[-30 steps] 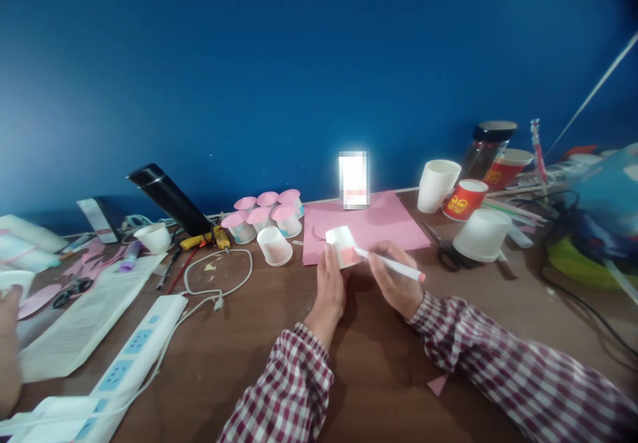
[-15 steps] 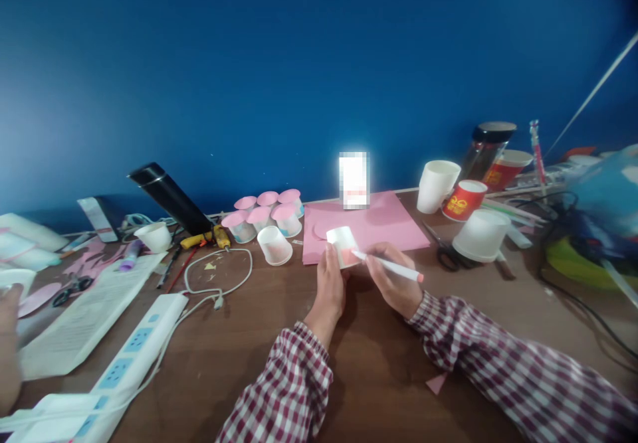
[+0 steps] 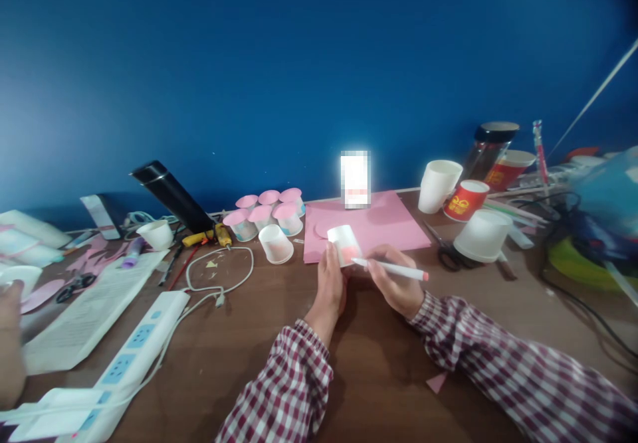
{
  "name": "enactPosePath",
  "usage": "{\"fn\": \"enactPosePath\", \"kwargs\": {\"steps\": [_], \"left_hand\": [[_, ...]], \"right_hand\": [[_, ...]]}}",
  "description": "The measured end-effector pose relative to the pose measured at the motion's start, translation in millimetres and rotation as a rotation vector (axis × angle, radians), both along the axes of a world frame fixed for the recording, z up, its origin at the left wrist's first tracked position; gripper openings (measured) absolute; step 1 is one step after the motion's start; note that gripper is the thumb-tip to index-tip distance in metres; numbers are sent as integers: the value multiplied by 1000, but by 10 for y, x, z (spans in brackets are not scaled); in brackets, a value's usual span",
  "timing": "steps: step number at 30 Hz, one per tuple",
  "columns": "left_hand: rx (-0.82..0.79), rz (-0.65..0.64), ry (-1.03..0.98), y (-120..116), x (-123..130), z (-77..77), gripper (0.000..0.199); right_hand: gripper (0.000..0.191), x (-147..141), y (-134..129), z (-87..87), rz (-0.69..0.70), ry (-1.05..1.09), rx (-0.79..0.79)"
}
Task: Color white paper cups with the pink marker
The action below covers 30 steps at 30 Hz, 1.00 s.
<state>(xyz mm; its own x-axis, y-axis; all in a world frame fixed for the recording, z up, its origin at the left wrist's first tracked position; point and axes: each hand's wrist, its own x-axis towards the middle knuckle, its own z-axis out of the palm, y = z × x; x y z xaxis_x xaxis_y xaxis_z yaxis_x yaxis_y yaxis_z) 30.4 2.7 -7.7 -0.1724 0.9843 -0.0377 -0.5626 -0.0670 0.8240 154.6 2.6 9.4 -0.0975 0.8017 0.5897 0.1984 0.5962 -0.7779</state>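
- I see a small white paper cup [image 3: 343, 244] with a patch of pink colouring on its side, tipped over and held just above the brown wooden desk [image 3: 239, 337], at the near edge of the pink paper sheet [image 3: 383, 225].
- My left hand [image 3: 332, 282] is closed around that cup from the near side, thumb and fingers on its wall.
- My right hand [image 3: 396, 283] grips a white marker pen with a pink end cap [image 3: 391, 269]; its tip touches the coloured patch on the cup.
- Both sleeves are red-and-white check.
- Left of the pink sheet lies another small white cup on its side [image 3: 276, 244], and beyond it a cluster of upturned cups with pink bases [image 3: 266, 210].
- Right of the sheet lie black-handled scissors [image 3: 446, 252], then a wide upturned white cup [image 3: 482, 234], a red printed cup [image 3: 465, 200] and a tall white cup [image 3: 436, 185].
- Far left of the sheet, a white power strip [image 3: 127, 356] trails a white cable [image 3: 219, 283].
- At the left edge another person's hand [image 3: 10, 343] shows.
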Motion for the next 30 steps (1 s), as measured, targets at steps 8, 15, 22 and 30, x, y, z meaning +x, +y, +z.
{"fn": "enactPosePath", "kwargs": {"steps": [8,15,22,30], "left_hand": [[-11,-62,-97,-6,-8,69,43],[-124,-55,-228,27,-58,116,36],[-184,-32,-259,43,-97,122,30],[-173,-62,-204,43,-82,87,33]], "right_hand": [[11,-2,2,-44,38,59,-41],[10,-14,63,-32,-104,214,-49],[11,-17,108,12,-191,187,35],[9,4,89,-61,-157,127,56]]}}
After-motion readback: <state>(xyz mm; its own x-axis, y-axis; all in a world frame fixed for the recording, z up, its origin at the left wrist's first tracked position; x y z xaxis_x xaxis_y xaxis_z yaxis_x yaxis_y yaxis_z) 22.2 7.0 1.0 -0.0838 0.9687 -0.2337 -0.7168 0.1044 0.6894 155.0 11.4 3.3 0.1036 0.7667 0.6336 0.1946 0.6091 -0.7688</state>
